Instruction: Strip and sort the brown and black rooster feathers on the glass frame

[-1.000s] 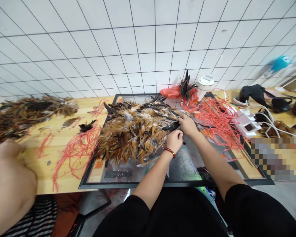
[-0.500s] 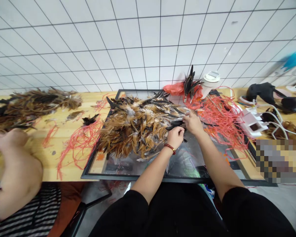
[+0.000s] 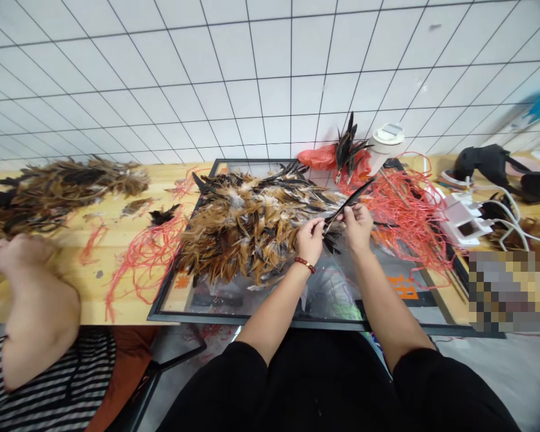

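A long black feather (image 3: 359, 193) slants up to the right between my hands. My left hand (image 3: 310, 240), with a red bead bracelet at the wrist, pinches its lower end. Around the shaft further up, the fingers of my right hand (image 3: 358, 225) are closed. Just left of my hands lies a large heap of brown and black feathers (image 3: 243, 234) on a black-framed glass panel (image 3: 261, 306). Some short dark feathers (image 3: 331, 243) show below my fingertips.
A tangle of red plastic string (image 3: 409, 210) lies right of my hands, near a white power adapter (image 3: 465, 219) with cables. Behind stand a white cup (image 3: 386, 144) and black feathers on a red bag (image 3: 317, 157). At left, a co-worker's arm (image 3: 36, 288) rests near another feather pile (image 3: 72, 186).
The black feather has come up off the panel and now tilts upward between my hands. My right hand has turned upright, and my left hand has shifted slightly left and up.
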A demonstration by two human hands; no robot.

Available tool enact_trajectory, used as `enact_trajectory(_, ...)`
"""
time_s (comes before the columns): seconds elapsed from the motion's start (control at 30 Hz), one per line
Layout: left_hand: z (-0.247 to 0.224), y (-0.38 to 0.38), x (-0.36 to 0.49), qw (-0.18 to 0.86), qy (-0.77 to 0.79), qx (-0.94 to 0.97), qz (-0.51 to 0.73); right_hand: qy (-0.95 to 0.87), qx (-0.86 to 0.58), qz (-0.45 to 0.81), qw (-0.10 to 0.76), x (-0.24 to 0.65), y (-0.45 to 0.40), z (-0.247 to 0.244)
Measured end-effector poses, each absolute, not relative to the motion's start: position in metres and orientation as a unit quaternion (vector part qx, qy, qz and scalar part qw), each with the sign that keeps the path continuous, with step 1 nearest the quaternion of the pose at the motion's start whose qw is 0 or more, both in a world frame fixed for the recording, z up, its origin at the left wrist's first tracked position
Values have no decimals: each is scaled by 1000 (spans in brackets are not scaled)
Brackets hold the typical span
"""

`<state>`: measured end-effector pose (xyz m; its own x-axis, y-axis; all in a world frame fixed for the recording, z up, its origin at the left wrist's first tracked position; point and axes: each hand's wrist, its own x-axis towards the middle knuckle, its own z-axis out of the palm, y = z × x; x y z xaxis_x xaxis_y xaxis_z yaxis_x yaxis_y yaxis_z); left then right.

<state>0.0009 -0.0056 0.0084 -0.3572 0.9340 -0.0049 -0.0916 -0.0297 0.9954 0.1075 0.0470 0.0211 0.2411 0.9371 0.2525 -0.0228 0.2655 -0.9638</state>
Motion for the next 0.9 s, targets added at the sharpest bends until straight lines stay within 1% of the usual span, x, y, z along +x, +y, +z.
enact_trajectory(0.07,9,-6,0,402,550,417,601,-488,-461,409,618,102,43,23)
enact_trajectory(0.13,10,-6,0,418,545,437,581,-495,-450,427,608,99,41,25)
enact_trajectory(0.2,12,-5,-1,458,538,409,578,-510,-446,435,594,102,42,27)
enact_trajectory(0.27,15,-3,-4,478,533,338,611,-549,-462,423,554,113,43,27)
enact_trajectory(0.33,20,0,-10,461,526,269,662,-623,-486,398,466,126,44,26)
enact_trajectory(0.47,29,4,-21,411,506,250,716,-766,-495,348,218,142,39,27)
enact_trajectory(0.5,30,4,-23,407,506,248,719,-789,-489,325,181,143,38,28)
enact_trajectory(0.53,30,4,-25,407,506,245,720,-809,-480,297,164,142,37,28)
enact_trajectory(0.57,29,5,-26,410,506,240,720,-825,-467,270,165,141,36,30)
enact_trajectory(0.63,27,6,-27,415,511,232,716,-838,-436,253,207,140,36,33)
enact_trajectory(0.67,26,6,-27,412,517,232,713,-830,-427,271,236,141,36,34)
enact_trajectory(0.73,24,5,-27,389,535,251,706,-785,-424,346,288,143,35,38)
enact_trajectory(0.8,23,4,-28,353,548,295,699,-728,-438,419,321,146,34,40)
enact_trajectory(0.87,23,2,-28,332,546,327,696,-706,-451,435,330,146,33,38)
enact_trajectory(0.9,23,2,-28,336,543,327,697,-716,-456,418,323,145,33,36)
